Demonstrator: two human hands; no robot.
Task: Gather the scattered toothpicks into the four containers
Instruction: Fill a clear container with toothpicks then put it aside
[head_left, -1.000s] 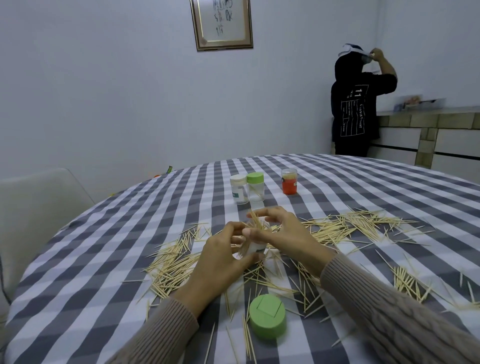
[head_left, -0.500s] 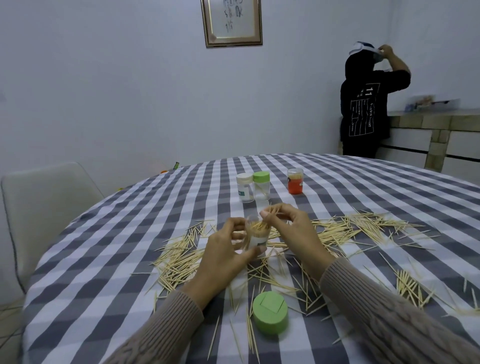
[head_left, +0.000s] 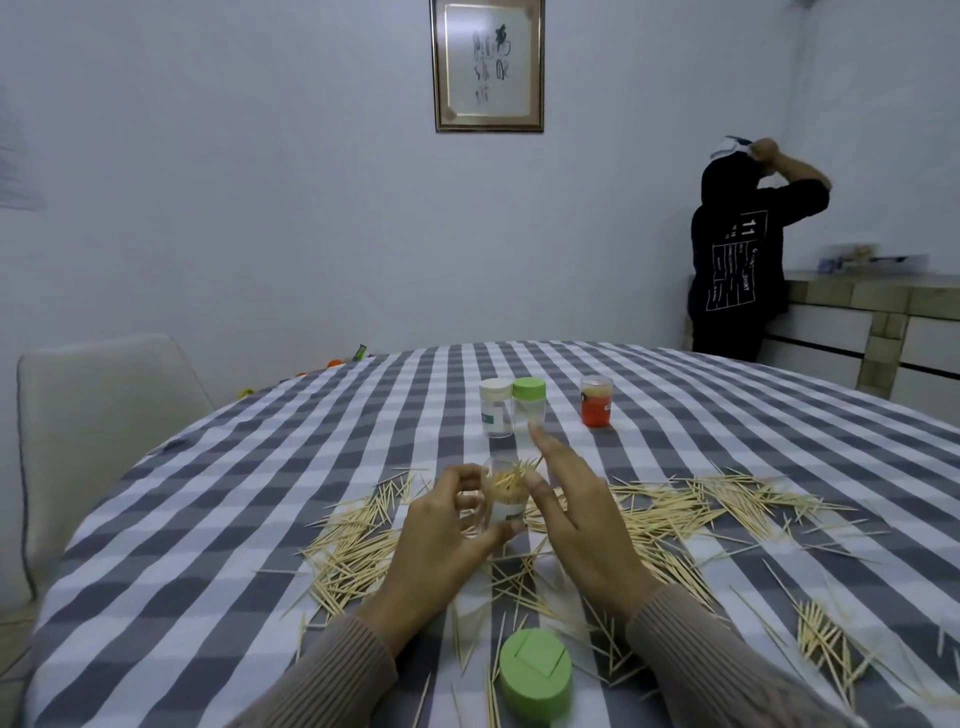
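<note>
Single head-worn wide-angle view, looking forward and slightly down across round table in grey-and-white checked cloth (head_left: 260, 519). Wearer's hands close in lower centre; white wall with gilt-framed calligraphy (head_left: 488, 65) far ahead. Edges bowed by lens.

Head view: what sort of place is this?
Probably a home dining room: a round table under a checked tablecloth, a padded chair beside it, and framed calligraphy on the wall.

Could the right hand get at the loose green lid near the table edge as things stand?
Probably yes. The right hand is open with straight fingers and holds nothing, while the left hand grips the container. The green lid lies uncovered on the table, with only scattered toothpicks around it.
</note>
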